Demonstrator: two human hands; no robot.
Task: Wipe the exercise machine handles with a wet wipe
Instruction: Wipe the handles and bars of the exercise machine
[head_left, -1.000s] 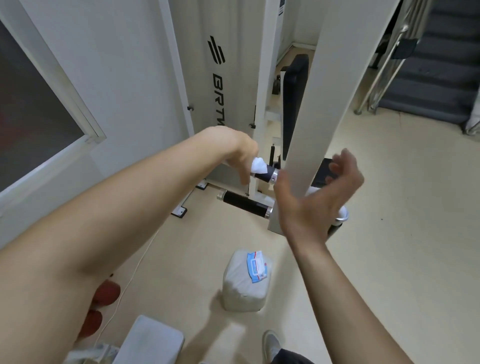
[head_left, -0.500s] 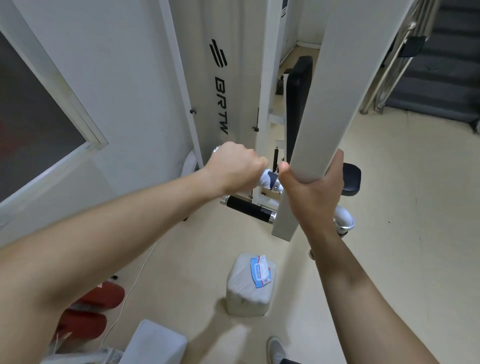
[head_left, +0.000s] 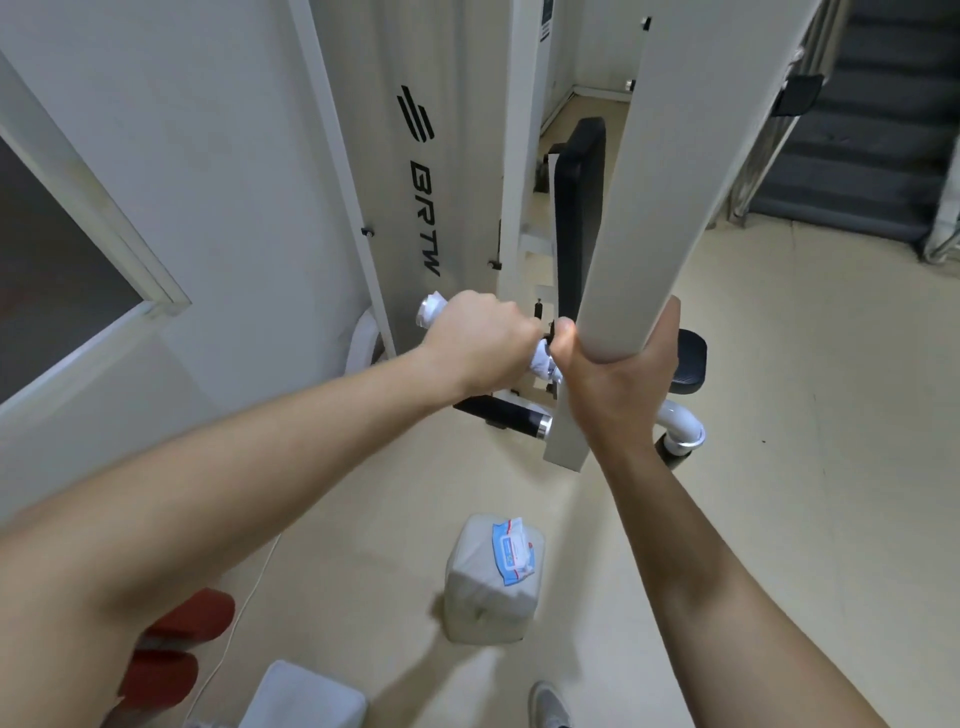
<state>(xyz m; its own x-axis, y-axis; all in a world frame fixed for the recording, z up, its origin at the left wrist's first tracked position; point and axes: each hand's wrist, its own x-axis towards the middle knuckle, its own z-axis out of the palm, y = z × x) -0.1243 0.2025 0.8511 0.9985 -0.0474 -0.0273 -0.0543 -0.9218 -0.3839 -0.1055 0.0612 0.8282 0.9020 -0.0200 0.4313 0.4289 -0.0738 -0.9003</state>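
Observation:
My left hand (head_left: 480, 345) is curled round the upper handle of the white exercise machine, with a white wet wipe (head_left: 431, 310) wrapped between palm and handle; the wipe shows at both ends of my fist. My right hand (head_left: 618, 379) grips the slanted white arm beam (head_left: 670, 208) of the machine from below, thumb on its left face. A second black handle (head_left: 506, 413) with a chrome end sticks out lower down, untouched. Another chrome-capped handle end (head_left: 680, 441) shows to the right of my right wrist.
A pack of wet wipes (head_left: 511, 553) lies on a white canister (head_left: 483, 597) on the floor below my hands. The black back pad (head_left: 576, 218) and seat (head_left: 688, 358) stand behind the beam. Red slippers (head_left: 182, 649) and a white box (head_left: 301, 696) lie at lower left; stairs rise at upper right.
My right hand went from open beside the beam to gripping it. My left hand slid with the wipe leftward along the upper handle, and the wipe now also shows at the handle's outer end.

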